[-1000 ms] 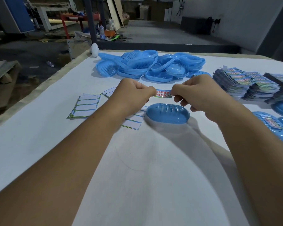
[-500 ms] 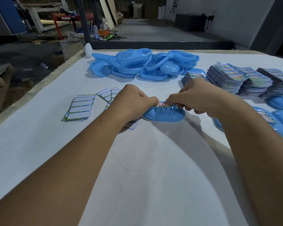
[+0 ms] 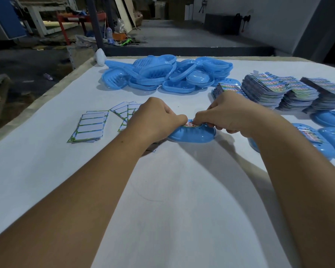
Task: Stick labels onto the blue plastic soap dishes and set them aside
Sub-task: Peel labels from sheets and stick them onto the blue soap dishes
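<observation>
Counter [image 3: 46, 171]: white-covered surface carrying all the work items; both forearms reach across it from the near edge.
Dish pile [image 3: 162, 74]: loose heap of blue soap dishes at the far side of the counter, well apart from the hands.
Label stacks [image 3: 290, 89]: several stacks of printed label sheets at far right, just behind the right hand.
Done dishes [image 3: 321, 140]: blue dishes with labels on them at the right edge, beside the right forearm.
Backing sheets [image 3: 89, 126]: white sheets with green borders, fanned on the counter left of the left hand; a few run under that hand.
Dish [image 3: 191, 133]: single blue soap dish lying on the counter at centre, between the two hands and directly below their fingertips, both touching its upper side.
Left hand [image 3: 157, 122]: fingers curled, thumb and fingertips pinching the left end of the label down at the dish.
Right hand [image 3: 226, 115]: fingers curled, pinching the right end of the label, the knuckles over the dish's right half.
Label [image 3: 190, 124]: small strip with red print, held between the two hands and lying on the dish's top; only its middle shows between the fingertips.
Bottle [image 3: 100, 57]: small white object at the counter's far left corner, beside the dish pile.
</observation>
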`<state>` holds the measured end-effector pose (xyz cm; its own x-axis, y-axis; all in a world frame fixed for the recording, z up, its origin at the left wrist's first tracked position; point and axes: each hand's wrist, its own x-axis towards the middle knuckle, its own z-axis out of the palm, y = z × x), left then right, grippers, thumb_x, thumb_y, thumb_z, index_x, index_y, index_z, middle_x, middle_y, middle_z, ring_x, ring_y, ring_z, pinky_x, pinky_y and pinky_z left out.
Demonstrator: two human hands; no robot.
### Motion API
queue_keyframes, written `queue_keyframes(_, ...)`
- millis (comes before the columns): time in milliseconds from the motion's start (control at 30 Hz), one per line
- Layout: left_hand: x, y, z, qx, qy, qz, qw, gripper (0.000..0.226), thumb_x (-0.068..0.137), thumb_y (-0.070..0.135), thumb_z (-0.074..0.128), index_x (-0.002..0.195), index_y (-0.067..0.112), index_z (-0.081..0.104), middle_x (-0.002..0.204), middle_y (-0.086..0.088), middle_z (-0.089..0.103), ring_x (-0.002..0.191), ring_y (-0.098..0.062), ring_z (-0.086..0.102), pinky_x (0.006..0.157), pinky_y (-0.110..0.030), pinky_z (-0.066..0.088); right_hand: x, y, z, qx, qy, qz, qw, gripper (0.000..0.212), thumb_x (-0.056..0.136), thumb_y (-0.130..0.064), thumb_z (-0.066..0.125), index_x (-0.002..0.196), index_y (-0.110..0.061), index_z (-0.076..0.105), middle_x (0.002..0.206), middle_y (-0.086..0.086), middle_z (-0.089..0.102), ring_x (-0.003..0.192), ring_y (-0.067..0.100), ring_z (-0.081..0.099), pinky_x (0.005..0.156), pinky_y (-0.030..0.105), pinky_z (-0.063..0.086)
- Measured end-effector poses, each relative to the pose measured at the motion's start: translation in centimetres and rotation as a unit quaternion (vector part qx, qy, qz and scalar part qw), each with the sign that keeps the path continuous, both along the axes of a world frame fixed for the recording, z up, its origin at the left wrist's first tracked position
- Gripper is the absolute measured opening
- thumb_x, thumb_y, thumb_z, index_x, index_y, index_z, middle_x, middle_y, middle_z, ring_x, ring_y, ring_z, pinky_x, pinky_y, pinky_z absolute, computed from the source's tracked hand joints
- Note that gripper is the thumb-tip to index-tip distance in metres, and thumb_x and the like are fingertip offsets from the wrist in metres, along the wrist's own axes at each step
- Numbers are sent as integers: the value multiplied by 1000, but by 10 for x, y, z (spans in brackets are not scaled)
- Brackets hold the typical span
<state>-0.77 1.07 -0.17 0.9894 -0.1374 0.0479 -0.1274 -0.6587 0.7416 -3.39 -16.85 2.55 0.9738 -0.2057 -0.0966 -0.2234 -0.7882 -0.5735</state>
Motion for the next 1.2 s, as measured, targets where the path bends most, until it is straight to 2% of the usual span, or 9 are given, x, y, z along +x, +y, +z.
queue_keyframes(133,1,-1,0,22,-22,8,999,26,64,51,69,69,27,77,54,-1,68,41,-21,53,54,-34,53,1,0,-2,-1,-10,1,1000,35,57,-47,73,60,-15,59,52,3,43,45,20,32,47,29,30)
queue_keyframes(333,0,-2,0,39,-39,16,998,27,65,48,70,65,21,76,54,5,67,45,-18,55,55,-31,51,1,1,-2,-17,-8,7,1000,36,60,-46,73,59,-15,56,49,1,40,40,18,30,44,27,28)
queue_keyframes(467,-2,-3,1,72,-62,23,995,26,69,49,73,62,23,73,61,8,69,66,-17,66,66,-31,55,0,2,-2,-26,-11,8,1000,36,61,-46,73,58,-16,54,47,-1,38,38,17,30,44,25,28)
queue_keyframes(667,-7,-5,4,155,-125,36,979,28,69,56,71,66,28,69,68,12,68,72,-13,65,61,-27,45,-1,4,-2,-71,-26,-9,997,44,62,-52,75,66,-9,67,37,-4,36,29,12,30,36,18,24)
queue_keyframes(767,-8,-6,6,205,-176,39,962,29,72,57,69,62,31,63,71,10,66,76,-17,64,61,-28,42,-2,3,-3,-101,-52,-7,994,54,65,-54,77,82,-3,76,46,-2,43,41,15,37,41,21,28)
queue_keyframes(867,-8,-6,6,224,-215,43,950,32,74,58,69,59,31,61,72,9,66,77,-20,64,60,-28,38,-2,2,-2,-101,-48,-5,994,54,66,-57,78,78,-5,75,45,-1,47,43,16,42,45,23,33)
queue_keyframes(1033,-4,-1,6,204,-209,59,955,41,75,66,67,58,29,59,68,12,63,68,-9,57,52,-24,32,-2,-5,2,-45,-36,-1,998,46,70,-53,80,78,-8,74,45,-3,49,45,17,44,48,25,39)
queue_keyframes(1100,0,4,6,162,-189,80,965,40,80,66,63,65,28,61,67,13,61,65,-3,52,52,-24,30,1,-11,4,-28,-80,-24,996,38,77,-47,78,75,-10,71,41,-6,49,47,17,46,49,24,40)
queue_keyframes(1200,4,10,5,129,-191,117,966,37,88,60,59,69,27,59,66,13,57,62,-5,49,55,-28,31,2,-14,5,-35,-156,-7,987,29,81,-39,74,78,-11,71,57,-4,61,57,15,51,53,26,42)
